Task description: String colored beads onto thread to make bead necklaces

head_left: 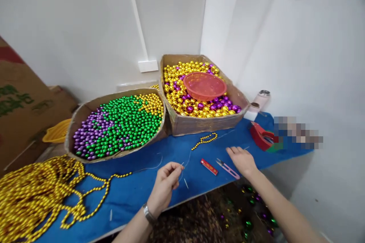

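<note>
My left hand [165, 184], with a watch at the wrist, is closed in a pinch on a thin clear thread [188, 159] above the blue cloth. The thread runs up toward a short gold bead strand [203, 141]. My right hand [242, 160] is palm down over the cloth with its fingers stretched out; its thumb is hidden. A fine, pale line shows just beyond its knuckles, too thin to name. Between my hands lie a small red box [209, 167] and pink thread snips [228, 169]. A thin white stick [186, 183] lies beside my left hand.
A carton of green, purple and gold beads [125, 121] stands behind. Beside it, a carton [202, 124] of larger balls holds a red basket [204, 85]. Gold bead strands [31, 197] heap at left. A red tape dispenser [261, 138] and flask [262, 100] stand right.
</note>
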A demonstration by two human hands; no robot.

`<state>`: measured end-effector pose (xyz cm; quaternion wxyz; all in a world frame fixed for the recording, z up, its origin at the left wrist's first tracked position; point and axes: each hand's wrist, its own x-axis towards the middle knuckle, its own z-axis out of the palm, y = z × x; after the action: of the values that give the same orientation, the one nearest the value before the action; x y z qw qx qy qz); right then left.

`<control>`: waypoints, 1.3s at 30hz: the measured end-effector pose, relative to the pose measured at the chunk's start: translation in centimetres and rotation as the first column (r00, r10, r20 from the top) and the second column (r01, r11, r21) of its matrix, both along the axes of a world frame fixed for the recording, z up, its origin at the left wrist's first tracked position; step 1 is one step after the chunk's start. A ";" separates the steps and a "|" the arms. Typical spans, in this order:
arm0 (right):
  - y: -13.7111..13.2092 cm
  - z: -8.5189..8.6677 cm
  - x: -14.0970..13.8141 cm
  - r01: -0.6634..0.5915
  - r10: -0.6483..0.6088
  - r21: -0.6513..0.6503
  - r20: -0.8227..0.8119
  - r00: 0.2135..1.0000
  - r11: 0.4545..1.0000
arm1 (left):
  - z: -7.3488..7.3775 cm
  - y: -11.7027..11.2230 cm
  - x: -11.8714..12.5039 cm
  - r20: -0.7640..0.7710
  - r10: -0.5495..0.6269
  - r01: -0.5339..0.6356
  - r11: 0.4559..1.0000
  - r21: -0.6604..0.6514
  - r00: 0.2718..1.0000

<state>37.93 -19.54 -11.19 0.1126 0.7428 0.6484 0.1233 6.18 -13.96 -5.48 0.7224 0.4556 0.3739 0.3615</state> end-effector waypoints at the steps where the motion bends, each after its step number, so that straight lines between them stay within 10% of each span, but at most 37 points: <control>1: -0.1 -0.1 0.3 0.011 -0.010 -0.010 0.011 1.000 1.000 | 0.0 0.0 -0.1 -0.009 0.009 -0.009 1.000 0.000 1.000; 11: -1.4 -0.1 1.8 -0.066 0.067 0.029 -0.043 0.997 0.997 | -0.2 -0.2 0.4 -0.008 -0.012 0.012 1.000 -0.003 1.000; 18: -1.6 3.6 -6.6 -0.131 0.210 0.263 -0.303 0.929 0.956 | -0.6 -0.5 0.1 -0.100 0.014 0.003 0.987 0.163 0.995; 26: -3.4 7.7 -15.4 -0.041 0.516 0.554 -0.742 0.427 0.831 | -0.1 -0.9 -0.2 -0.233 0.048 0.058 0.901 0.430 0.971; 39: -2.7 7.7 -16.4 -0.035 0.546 0.603 -0.693 0.471 0.797 | 0.3 -0.9 -0.5 -0.263 0.057 0.088 0.857 0.508 0.963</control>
<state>21.51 -22.25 -3.54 -0.4395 0.5798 0.6828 -0.0665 5.66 -14.84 -5.22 0.5196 0.6800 0.3541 0.3771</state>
